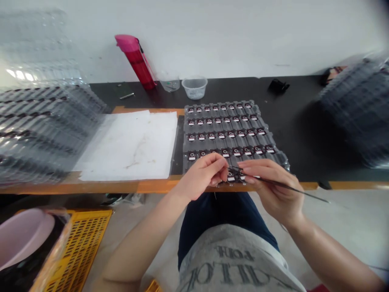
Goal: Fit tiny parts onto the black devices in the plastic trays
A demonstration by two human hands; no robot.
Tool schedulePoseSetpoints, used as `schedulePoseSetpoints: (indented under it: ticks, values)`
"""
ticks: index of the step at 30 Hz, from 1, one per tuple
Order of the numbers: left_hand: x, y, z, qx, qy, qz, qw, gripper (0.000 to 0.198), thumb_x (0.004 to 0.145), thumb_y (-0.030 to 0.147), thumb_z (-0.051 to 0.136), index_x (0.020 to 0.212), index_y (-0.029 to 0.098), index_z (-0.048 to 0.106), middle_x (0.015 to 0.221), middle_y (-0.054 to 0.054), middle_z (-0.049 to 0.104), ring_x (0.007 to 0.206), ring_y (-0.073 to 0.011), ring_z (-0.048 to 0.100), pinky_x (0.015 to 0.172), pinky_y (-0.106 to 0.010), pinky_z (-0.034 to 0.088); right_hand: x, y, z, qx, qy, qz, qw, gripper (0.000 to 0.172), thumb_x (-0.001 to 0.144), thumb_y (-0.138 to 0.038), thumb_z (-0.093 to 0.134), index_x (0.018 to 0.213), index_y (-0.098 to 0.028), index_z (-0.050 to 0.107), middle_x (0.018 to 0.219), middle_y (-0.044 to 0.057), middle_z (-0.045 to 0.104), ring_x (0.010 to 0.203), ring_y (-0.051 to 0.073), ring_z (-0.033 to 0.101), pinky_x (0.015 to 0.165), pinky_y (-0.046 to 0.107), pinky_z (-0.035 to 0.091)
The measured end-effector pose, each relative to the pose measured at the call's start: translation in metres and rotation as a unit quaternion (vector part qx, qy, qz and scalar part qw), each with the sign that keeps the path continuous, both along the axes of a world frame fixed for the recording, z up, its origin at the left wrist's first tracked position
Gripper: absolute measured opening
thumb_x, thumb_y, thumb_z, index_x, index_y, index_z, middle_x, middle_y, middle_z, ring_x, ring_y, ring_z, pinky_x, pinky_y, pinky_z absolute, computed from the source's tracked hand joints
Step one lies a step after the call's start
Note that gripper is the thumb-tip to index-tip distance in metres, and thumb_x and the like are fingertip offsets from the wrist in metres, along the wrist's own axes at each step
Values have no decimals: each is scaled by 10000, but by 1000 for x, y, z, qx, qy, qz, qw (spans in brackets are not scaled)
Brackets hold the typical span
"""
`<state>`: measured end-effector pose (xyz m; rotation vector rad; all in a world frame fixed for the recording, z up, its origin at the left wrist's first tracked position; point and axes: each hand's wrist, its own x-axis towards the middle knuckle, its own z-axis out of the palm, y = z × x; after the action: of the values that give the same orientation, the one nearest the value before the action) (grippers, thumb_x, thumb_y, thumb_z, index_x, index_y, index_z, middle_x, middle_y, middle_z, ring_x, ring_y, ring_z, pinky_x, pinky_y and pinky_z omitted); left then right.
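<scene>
A grey plastic tray (212, 142) with rows of small dark parts (225, 152) lies on the table in front of me. My left hand (204, 173) hovers over its near edge, fingers pinched together on something too small to make out. My right hand (273, 190) is closed around long thin black tweezers (291, 188), whose tips point left toward the left fingertips over the tray's front row. The nearest row of parts is partly hidden by both hands.
A white sheet (130, 144) lies left of the tray. Stacks of clear trays stand at far left (39, 129) and far right (358, 105). A pink bottle (136, 61) and a clear cup (194, 87) sit at the back. A yellow crate (82, 243) sits on the floor.
</scene>
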<state>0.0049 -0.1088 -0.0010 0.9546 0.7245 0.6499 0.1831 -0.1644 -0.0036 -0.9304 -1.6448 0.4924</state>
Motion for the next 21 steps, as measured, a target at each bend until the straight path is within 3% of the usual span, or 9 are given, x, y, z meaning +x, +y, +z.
schedulePoseSetpoints:
  ticks: [21]
  values:
    - [0, -2, -3, 18, 15, -6, 1000, 190, 898, 315, 497, 807, 148, 494, 630, 11, 543, 472, -26, 348, 461, -161, 252, 1, 0, 1, -5, -8, 27, 1000, 345, 751, 11, 641, 1000, -225, 681, 1014, 55, 676, 941, 208, 649, 822, 378, 551]
